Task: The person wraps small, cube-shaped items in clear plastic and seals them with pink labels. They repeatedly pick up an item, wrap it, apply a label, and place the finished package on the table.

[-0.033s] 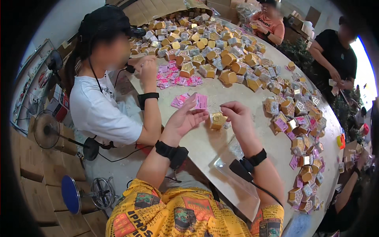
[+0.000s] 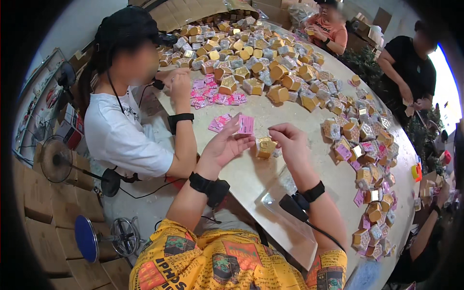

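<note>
A pink printed card (image 2: 246, 124) stands up at the thumb and forefinger of my left hand (image 2: 226, 146), pinched there while the other fingers are loosely curled. Just right of those fingertips sits a small gold faceted box (image 2: 265, 147) on the table. My right hand (image 2: 293, 145) is beside the box, its thumb and forefinger pressed together over the right edge. Whatever is in that pinch is too small to make out. More pink cards (image 2: 221, 122) lie flat behind my left hand.
A large heap of gold and clear-wrapped boxes (image 2: 278, 72) covers the back of the table. Paired boxes and pink cards (image 2: 374, 193) line the right side. A clear plastic tray (image 2: 290, 217) lies near my right forearm. A co-worker (image 2: 128, 130) sits close on my left.
</note>
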`<state>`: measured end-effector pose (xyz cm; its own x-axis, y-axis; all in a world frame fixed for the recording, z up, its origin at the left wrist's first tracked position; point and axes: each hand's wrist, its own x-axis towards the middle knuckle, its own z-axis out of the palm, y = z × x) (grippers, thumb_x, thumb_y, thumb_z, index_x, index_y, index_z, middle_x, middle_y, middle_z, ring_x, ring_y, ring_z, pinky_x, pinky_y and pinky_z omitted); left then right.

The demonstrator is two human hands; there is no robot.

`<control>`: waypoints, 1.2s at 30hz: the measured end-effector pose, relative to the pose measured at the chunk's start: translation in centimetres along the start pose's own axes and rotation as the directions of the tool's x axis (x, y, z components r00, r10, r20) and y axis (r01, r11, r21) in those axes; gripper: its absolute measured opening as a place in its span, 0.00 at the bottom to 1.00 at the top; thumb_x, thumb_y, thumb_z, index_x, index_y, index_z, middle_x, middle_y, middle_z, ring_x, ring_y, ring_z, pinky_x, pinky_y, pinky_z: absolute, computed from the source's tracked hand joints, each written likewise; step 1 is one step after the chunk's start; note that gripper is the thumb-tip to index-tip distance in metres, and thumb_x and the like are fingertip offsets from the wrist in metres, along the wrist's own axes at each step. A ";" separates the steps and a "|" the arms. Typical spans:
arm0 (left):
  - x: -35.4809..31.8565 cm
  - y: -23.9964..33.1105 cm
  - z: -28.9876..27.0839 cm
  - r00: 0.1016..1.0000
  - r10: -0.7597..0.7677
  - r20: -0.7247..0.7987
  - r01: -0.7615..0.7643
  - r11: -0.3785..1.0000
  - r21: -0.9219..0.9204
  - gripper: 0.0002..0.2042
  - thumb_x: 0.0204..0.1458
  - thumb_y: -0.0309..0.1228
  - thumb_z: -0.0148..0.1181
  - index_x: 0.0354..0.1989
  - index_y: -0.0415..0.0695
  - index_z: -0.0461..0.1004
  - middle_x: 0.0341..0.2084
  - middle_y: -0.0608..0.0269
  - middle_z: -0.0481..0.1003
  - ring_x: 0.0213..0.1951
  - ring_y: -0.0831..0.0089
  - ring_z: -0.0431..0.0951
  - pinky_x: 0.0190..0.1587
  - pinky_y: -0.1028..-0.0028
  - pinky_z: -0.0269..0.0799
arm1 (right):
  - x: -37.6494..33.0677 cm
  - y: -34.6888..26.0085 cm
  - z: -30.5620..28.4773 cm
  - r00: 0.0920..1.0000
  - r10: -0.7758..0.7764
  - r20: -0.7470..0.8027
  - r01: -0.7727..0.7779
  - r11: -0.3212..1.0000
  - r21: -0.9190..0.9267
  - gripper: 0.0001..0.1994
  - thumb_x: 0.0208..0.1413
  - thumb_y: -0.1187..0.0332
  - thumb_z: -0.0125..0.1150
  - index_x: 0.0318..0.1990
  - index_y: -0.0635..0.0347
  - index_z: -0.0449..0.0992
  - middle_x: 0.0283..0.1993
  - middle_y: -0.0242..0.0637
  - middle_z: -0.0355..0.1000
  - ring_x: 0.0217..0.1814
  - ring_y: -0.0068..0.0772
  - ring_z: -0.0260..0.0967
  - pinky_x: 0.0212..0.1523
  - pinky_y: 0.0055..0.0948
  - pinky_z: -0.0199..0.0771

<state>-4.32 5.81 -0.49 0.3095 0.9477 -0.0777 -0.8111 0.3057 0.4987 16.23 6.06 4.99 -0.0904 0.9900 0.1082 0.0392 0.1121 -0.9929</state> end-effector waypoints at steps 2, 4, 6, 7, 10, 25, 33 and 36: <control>-0.2 0.1 0.5 0.995 0.012 0.096 -0.018 0.998 0.057 0.30 0.54 0.34 0.60 0.64 0.48 0.56 0.47 0.49 0.71 0.47 0.55 0.75 0.53 0.56 0.73 | 0.1 0.0 0.2 0.998 0.026 -0.052 -0.025 0.999 0.021 0.05 0.51 0.72 0.62 0.34 0.63 0.80 0.26 0.28 0.73 0.27 0.16 0.67 0.24 0.18 0.63; -0.5 0.3 1.2 0.989 0.006 0.145 -0.022 0.993 0.112 0.32 0.54 0.32 0.60 0.66 0.48 0.53 0.48 0.50 0.71 0.48 0.57 0.75 0.53 0.58 0.73 | 0.4 0.1 0.5 0.995 0.044 -0.088 -0.040 0.998 0.044 0.05 0.51 0.72 0.62 0.35 0.63 0.80 0.27 0.28 0.74 0.28 0.17 0.67 0.25 0.18 0.63; -0.9 0.4 2.0 0.989 -0.017 0.148 -0.008 0.987 0.162 0.33 0.53 0.30 0.60 0.67 0.48 0.51 0.48 0.52 0.71 0.48 0.58 0.75 0.52 0.60 0.74 | 0.8 0.4 0.9 0.992 0.057 -0.110 -0.051 0.997 0.060 0.05 0.51 0.72 0.62 0.35 0.62 0.80 0.28 0.29 0.74 0.29 0.18 0.68 0.25 0.19 0.63; -0.9 0.4 2.2 0.987 -0.032 0.158 0.002 0.982 0.189 0.34 0.53 0.28 0.60 0.67 0.48 0.51 0.48 0.52 0.71 0.47 0.60 0.75 0.52 0.62 0.74 | 1.1 0.6 1.0 0.990 0.087 -0.108 -0.075 0.991 0.112 0.06 0.52 0.71 0.63 0.36 0.61 0.79 0.30 0.29 0.75 0.30 0.18 0.68 0.27 0.19 0.64; -0.7 0.5 2.3 0.984 -0.059 0.168 0.002 0.946 0.324 0.35 0.51 0.24 0.59 0.68 0.47 0.51 0.47 0.52 0.70 0.46 0.63 0.76 0.50 0.67 0.75 | 2.1 1.0 1.7 0.987 0.128 -0.100 -0.097 0.957 0.272 0.06 0.55 0.69 0.62 0.38 0.58 0.77 0.37 0.30 0.76 0.34 0.18 0.69 0.28 0.19 0.64; 0.1 1.5 8.6 0.848 0.350 0.397 -0.430 0.017 0.903 0.06 0.50 0.21 0.60 0.36 0.37 0.78 0.31 0.64 0.75 0.34 0.77 0.75 0.36 0.78 0.71 | 0.7 -2.3 -0.6 0.979 0.089 0.183 -0.150 0.922 0.356 0.07 0.58 0.73 0.57 0.41 0.66 0.74 0.34 0.39 0.76 0.32 0.26 0.75 0.30 0.21 0.74; -1.2 0.0 11.0 0.808 0.249 0.534 -0.551 0.001 0.834 0.05 0.46 0.18 0.60 0.32 0.35 0.77 0.26 0.59 0.74 0.29 0.69 0.76 0.33 0.73 0.70 | -1.0 -3.5 -3.5 0.977 0.133 0.166 -0.184 0.920 0.346 0.08 0.56 0.74 0.60 0.40 0.69 0.75 0.33 0.39 0.76 0.30 0.26 0.74 0.30 0.23 0.74; -1.0 -0.2 10.3 0.688 0.232 0.688 -0.646 -0.238 0.726 0.11 0.44 0.18 0.60 0.38 0.38 0.77 0.27 0.60 0.74 0.31 0.65 0.76 0.33 0.71 0.71 | -1.3 -3.2 -4.0 0.971 0.131 0.198 -0.182 0.946 0.269 0.07 0.55 0.74 0.60 0.38 0.70 0.76 0.31 0.38 0.76 0.28 0.25 0.73 0.30 0.22 0.73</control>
<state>0.65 3.89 8.39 0.3660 0.6597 0.6564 0.3530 -0.7510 0.5580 20.20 4.71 8.24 -0.2796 0.9595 -0.0345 -0.2144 -0.0975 -0.9719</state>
